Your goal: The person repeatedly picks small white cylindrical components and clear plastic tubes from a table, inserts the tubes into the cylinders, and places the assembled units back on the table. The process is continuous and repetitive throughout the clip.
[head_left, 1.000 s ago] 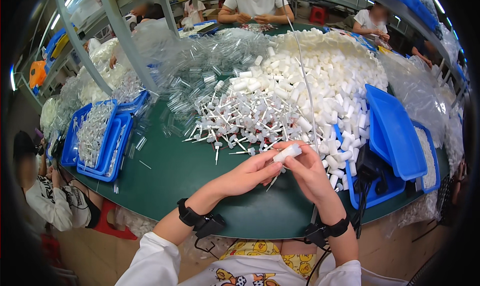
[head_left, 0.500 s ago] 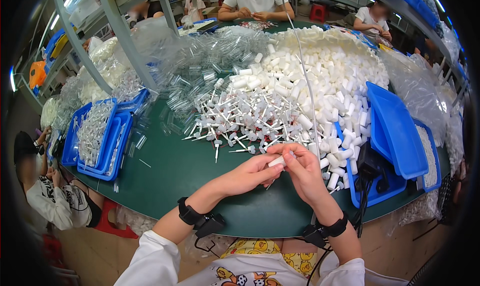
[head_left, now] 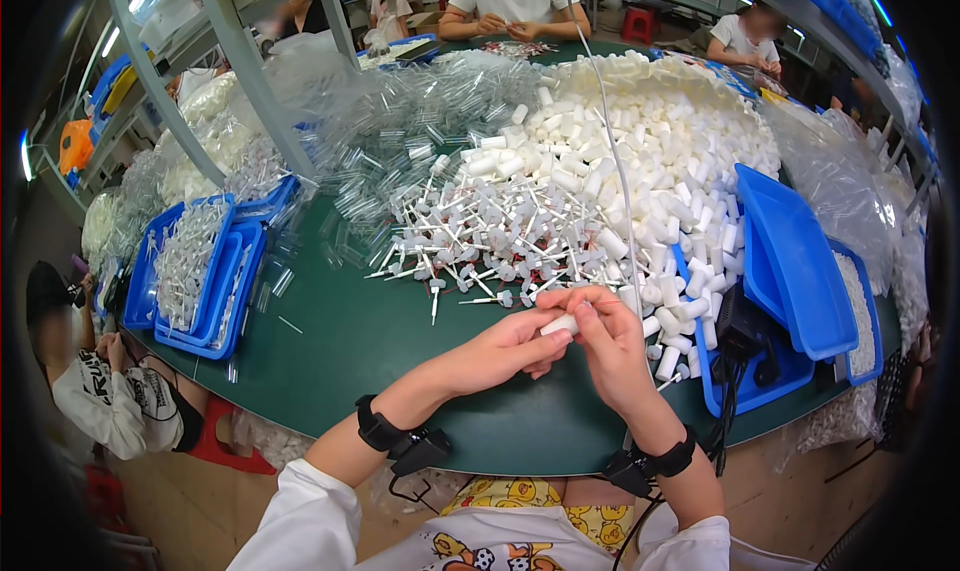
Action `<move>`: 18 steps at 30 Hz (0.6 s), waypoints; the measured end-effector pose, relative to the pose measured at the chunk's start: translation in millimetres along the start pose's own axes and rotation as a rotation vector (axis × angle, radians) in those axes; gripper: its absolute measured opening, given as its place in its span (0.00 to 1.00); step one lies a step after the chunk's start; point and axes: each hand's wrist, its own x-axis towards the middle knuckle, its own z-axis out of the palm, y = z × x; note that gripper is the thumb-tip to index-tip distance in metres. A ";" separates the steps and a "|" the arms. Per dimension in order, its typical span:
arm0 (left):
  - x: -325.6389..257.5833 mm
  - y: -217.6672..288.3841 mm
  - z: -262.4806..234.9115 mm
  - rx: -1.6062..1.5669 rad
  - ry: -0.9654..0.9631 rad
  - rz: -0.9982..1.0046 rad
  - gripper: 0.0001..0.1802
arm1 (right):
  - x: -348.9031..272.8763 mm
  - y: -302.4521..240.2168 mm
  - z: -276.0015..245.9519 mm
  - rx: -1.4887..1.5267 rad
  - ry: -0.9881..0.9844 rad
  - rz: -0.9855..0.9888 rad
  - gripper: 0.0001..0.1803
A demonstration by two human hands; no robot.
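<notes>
A small factory assembly room is shown: a green worktable [head_left: 340, 356] is heaped with white plastic caps [head_left: 640, 141], clear tubes [head_left: 420, 121] and blue trays [head_left: 790, 261], while other seated workers, probably sorting too, are seen at the far side.

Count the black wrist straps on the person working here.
2: one wrist strap on the left forearm, one on the right, both behind the hands holding a small white cap.

left hand [head_left: 500, 349], right hand [head_left: 610, 351], fingertips meeting
</notes>
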 end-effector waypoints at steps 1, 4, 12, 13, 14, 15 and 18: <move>0.0 -0.3 0.1 -0.032 -0.006 0.002 0.13 | 0.1 -1.0 0.4 0.016 -0.005 0.012 0.10; -0.1 -0.3 0.5 -0.111 -0.027 0.006 0.12 | -0.5 -4.5 2.7 0.065 -0.021 0.043 0.10; -3.3 1.8 1.8 -0.308 -0.087 -0.014 0.11 | -1.6 -3.1 7.0 0.215 -0.099 0.057 0.08; -3.1 3.3 2.0 -0.323 -0.087 -0.015 0.12 | -1.6 -2.5 6.4 0.223 -0.101 0.065 0.09; -2.8 4.1 2.0 -0.338 -0.088 -0.016 0.12 | -1.6 -2.0 5.6 0.230 -0.102 0.072 0.10; -3.0 4.1 1.6 -0.328 -0.087 -0.019 0.12 | -1.5 -1.6 5.3 0.238 -0.106 0.080 0.11; -2.9 2.3 -0.4 -0.294 -0.098 -0.017 0.13 | -1.0 -4.2 4.6 0.330 -0.119 0.085 0.14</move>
